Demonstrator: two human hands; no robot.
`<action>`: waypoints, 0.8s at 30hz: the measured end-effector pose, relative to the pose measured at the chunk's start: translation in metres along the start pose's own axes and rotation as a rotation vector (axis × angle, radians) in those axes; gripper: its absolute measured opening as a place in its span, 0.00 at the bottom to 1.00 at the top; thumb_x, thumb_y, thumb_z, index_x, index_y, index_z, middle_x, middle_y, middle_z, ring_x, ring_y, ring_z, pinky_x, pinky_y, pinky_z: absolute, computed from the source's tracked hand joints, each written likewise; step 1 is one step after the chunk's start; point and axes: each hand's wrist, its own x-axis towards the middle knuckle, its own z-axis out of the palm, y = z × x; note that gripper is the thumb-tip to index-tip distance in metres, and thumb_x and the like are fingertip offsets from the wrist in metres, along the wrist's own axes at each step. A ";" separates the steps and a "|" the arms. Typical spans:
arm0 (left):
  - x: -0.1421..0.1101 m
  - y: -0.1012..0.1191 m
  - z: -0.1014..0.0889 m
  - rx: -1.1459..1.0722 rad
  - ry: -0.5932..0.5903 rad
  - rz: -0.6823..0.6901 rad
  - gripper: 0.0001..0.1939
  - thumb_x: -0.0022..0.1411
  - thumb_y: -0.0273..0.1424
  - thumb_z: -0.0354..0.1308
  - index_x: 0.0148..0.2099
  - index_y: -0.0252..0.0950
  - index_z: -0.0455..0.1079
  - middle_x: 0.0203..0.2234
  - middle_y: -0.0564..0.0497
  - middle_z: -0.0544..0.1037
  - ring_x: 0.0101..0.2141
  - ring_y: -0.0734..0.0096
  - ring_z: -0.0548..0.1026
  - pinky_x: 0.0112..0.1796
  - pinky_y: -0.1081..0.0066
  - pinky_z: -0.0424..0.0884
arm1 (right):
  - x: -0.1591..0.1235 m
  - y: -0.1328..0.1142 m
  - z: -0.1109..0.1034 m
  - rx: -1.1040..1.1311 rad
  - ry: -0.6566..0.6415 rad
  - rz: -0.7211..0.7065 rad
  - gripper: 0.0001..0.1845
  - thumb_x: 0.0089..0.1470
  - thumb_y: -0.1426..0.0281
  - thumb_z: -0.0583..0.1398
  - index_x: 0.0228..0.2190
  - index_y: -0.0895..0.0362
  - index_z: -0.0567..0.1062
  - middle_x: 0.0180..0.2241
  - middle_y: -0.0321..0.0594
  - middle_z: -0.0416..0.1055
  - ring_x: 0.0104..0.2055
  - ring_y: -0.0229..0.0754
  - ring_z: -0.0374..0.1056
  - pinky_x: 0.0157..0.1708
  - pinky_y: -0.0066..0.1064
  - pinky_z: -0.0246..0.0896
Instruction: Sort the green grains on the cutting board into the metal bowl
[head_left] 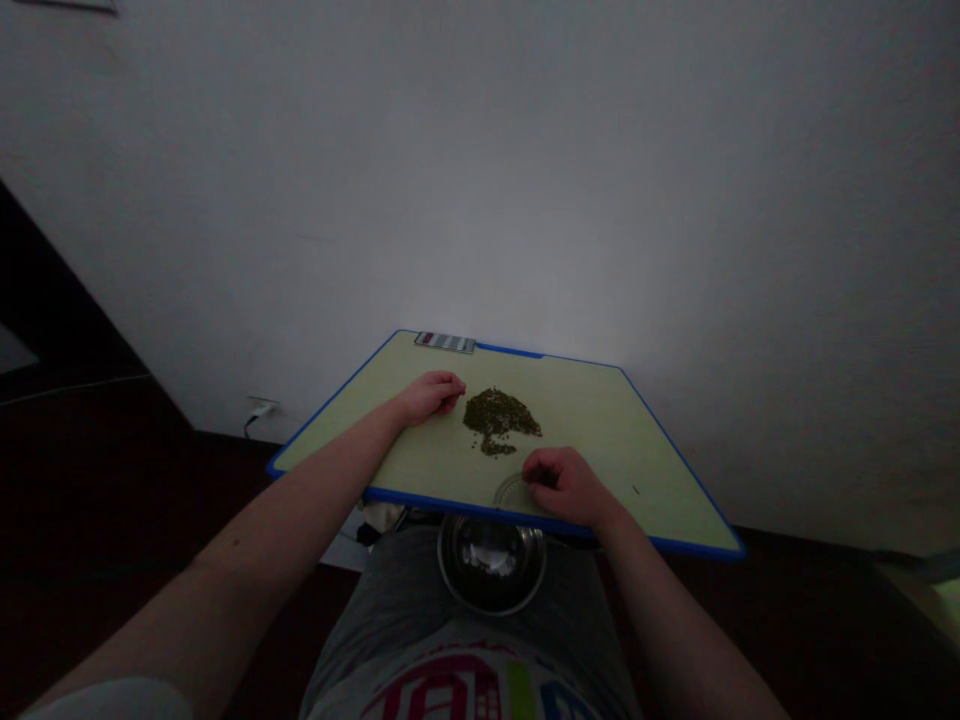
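A loose pile of small greenish-brown grains or beans [499,412] lies on the pale yellow-green table [585,400], with a few strays at its near side. My left hand [433,394] rests just left of the pile, its fingers bent and pressed together. Closer to the front edge, my right hand [564,482] is curled, fingertips down by a round printed mark [511,492]. Whatever either hand may hold is too small or hidden to make out. On my lap sits a shiny metal bowl [491,595], partly under the table's front edge.
Blue edging [450,501] runs round the tabletop. A printed label strip [444,342] is at its far left edge, and a small dark speck [636,490] lies right of my right hand. Behind stands a grey-white wall [480,180] with a plugged-in cord [260,411] at the left.
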 end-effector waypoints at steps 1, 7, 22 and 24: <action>0.000 0.000 0.000 -0.001 0.002 0.000 0.09 0.50 0.33 0.57 0.26 0.33 0.63 0.14 0.57 0.63 0.14 0.82 0.60 0.15 0.77 0.53 | 0.000 0.000 0.000 0.003 -0.001 0.002 0.08 0.37 0.79 0.54 0.24 0.59 0.68 0.20 0.32 0.63 0.22 0.31 0.58 0.22 0.22 0.53; -0.001 0.002 0.001 -0.011 0.009 0.004 0.09 0.50 0.33 0.57 0.26 0.33 0.63 0.14 0.56 0.63 0.14 0.82 0.61 0.16 0.77 0.54 | 0.000 0.000 -0.001 -0.029 0.002 -0.008 0.07 0.37 0.78 0.54 0.24 0.59 0.69 0.20 0.32 0.64 0.22 0.32 0.59 0.24 0.22 0.55; -0.001 0.003 0.002 -0.038 0.017 -0.012 0.08 0.49 0.32 0.58 0.26 0.33 0.63 0.14 0.56 0.63 0.14 0.83 0.61 0.16 0.78 0.53 | 0.011 0.002 -0.001 -0.321 0.407 0.281 0.05 0.40 0.72 0.55 0.23 0.57 0.70 0.20 0.34 0.68 0.22 0.35 0.61 0.23 0.26 0.52; -0.002 0.003 0.002 -0.029 0.015 -0.014 0.09 0.49 0.32 0.58 0.25 0.32 0.63 0.14 0.56 0.63 0.14 0.83 0.60 0.16 0.78 0.53 | 0.011 0.003 -0.002 -0.341 0.433 0.291 0.04 0.40 0.72 0.54 0.22 0.57 0.70 0.20 0.34 0.67 0.22 0.35 0.60 0.23 0.26 0.51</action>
